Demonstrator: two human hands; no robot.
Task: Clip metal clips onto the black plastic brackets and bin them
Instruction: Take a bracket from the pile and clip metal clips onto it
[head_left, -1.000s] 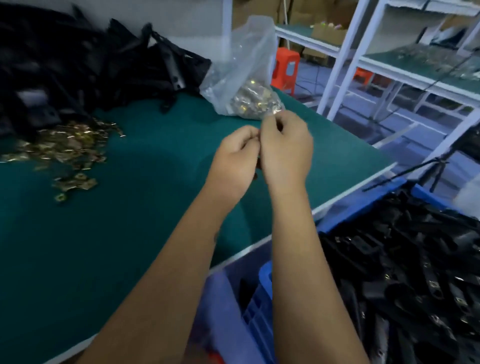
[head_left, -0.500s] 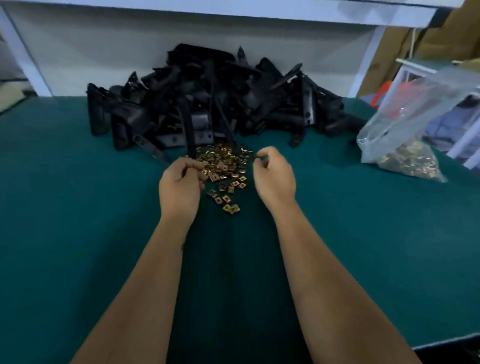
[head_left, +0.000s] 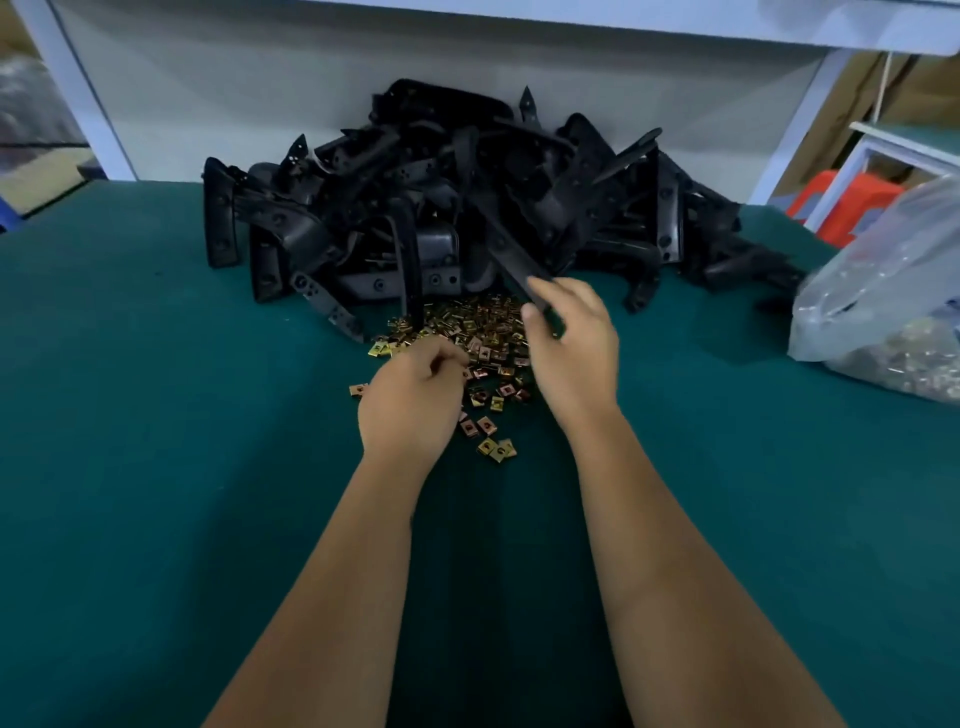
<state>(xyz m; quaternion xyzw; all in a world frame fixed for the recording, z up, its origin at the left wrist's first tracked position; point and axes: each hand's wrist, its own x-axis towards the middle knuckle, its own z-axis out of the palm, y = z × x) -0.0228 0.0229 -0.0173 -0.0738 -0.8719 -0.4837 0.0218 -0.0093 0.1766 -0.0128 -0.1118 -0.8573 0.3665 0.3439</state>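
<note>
Head view: right hand (head_left: 574, 353) grips bracket (head_left: 511, 260), left hand (head_left: 415, 400) pinches clips (head_left: 488, 338).

Right hand (head_left: 574, 353) grips black bracket (head_left: 511, 260); left hand (head_left: 415, 400) curled over metal clips (head_left: 483, 338)

There are two bare hands, a left hand (head_left: 410, 410) and a right hand (head_left: 571, 348). There is one big pile of black plastic brackets (head_left: 467, 208), too many to count. There is one heap of small gold metal clips (head_left: 483, 358), also too many to count. One clear plastic bag (head_left: 883, 296) holds more clips.
</note>
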